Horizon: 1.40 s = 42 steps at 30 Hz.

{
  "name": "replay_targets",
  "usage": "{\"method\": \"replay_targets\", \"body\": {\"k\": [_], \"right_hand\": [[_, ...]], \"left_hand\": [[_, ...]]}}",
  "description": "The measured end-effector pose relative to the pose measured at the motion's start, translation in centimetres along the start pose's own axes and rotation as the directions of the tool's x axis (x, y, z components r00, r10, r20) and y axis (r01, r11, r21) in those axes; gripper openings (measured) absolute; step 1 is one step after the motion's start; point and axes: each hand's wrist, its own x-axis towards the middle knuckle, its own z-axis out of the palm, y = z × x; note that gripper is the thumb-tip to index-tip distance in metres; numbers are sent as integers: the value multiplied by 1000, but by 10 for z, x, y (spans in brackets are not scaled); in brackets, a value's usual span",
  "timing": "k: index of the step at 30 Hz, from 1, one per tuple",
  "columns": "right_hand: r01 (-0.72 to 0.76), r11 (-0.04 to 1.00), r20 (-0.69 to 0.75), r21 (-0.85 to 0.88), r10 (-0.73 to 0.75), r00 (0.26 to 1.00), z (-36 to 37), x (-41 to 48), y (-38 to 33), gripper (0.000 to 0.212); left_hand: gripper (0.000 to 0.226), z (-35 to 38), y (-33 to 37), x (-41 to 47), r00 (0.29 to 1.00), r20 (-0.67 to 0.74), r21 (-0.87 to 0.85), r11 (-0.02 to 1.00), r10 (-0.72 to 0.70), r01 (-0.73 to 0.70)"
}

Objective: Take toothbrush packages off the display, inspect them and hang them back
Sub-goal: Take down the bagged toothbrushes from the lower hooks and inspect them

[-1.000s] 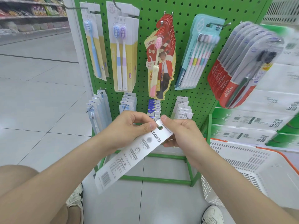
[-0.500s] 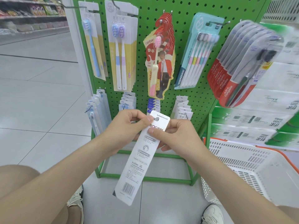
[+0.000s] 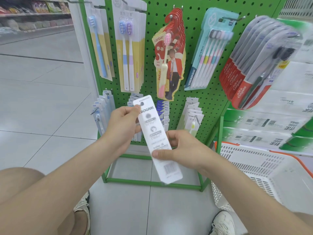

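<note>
Package [image 3: 155, 131] pinched: left hand [image 3: 123, 128], right hand [image 3: 183, 150].

- My left hand [image 3: 124, 126] pinches the white toothbrush package [image 3: 156, 138] near its hang hole.
- My right hand [image 3: 183, 150] grips its lower half.
- It stands nearly upright before the green pegboard display [image 3: 194, 53].
- A white basket [image 3: 264, 168] sits right.

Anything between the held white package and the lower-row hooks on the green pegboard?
Nothing visible. The white package, pinched by left hand and right hand, sits in open air before the green pegboard. The lower-row hooks already carry hanging packs, and the package hides the hook directly behind it.
</note>
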Motion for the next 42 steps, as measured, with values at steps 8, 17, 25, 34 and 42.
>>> {"method": "replay_targets", "body": {"k": [8, 17, 25, 34, 42], "right_hand": [[69, 956, -333, 284, 31, 942, -10, -2, -9, 29], [268, 822, -380, 502, -69, 922, -4, -2, -16, 28], [168, 907, -496, 386, 51, 867, -11, 1, -7, 26], [256, 839, -266, -480, -418, 869, 9, 4, 3, 38], [210, 835, -274, -509, -389, 879, 5, 19, 11, 11]], "left_hand": [[31, -2, 13, -3, 974, -211, -325, 946, -86, 13], [25, -6, 10, 3, 950, -262, -387, 920, -170, 58], [17, -11, 18, -2, 979, -142, -326, 941, -148, 95], [20, -6, 12, -10, 978, 87, 11, 982, -191, 191], [41, -5, 14, -9, 965, 236, 249, 967, -113, 52]]}}
